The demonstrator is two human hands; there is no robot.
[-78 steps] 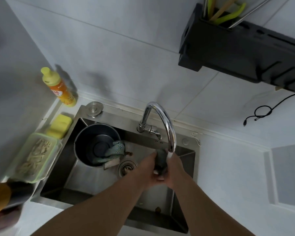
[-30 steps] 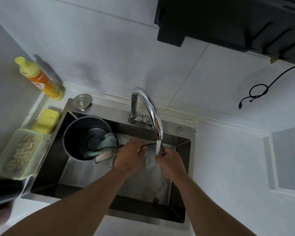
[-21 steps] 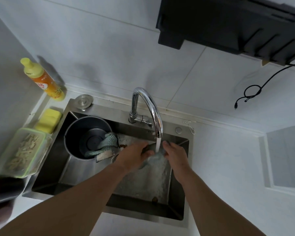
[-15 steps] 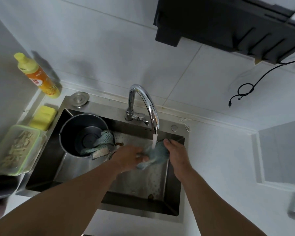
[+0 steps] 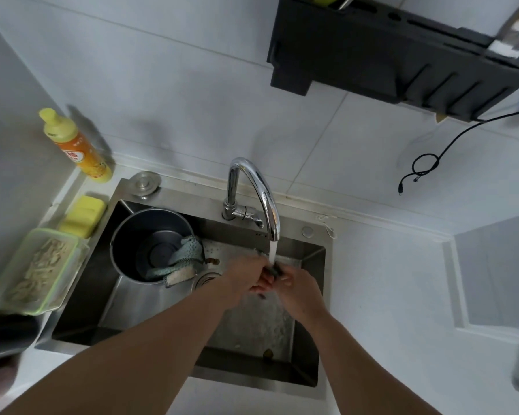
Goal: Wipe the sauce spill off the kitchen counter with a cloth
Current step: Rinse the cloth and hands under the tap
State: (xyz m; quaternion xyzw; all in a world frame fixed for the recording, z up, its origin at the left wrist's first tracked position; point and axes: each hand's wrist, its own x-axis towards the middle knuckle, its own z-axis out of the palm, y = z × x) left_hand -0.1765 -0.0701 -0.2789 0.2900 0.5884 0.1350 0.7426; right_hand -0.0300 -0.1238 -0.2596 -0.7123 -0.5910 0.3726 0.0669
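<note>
Sink (image 5: 318,253), cloth (image 5: 274,269) now bunched — hands closed

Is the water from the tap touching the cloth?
Touching. The head view shows the water stream landing on the dark cloth bunched between both hands.

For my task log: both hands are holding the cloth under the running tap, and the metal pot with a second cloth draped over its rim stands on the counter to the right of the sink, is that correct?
Not quite. The head view shows the metal pot standing inside the sink, in its left part, not on the counter. The rest holds: left hand and right hand bunch the cloth under the tap.
</note>
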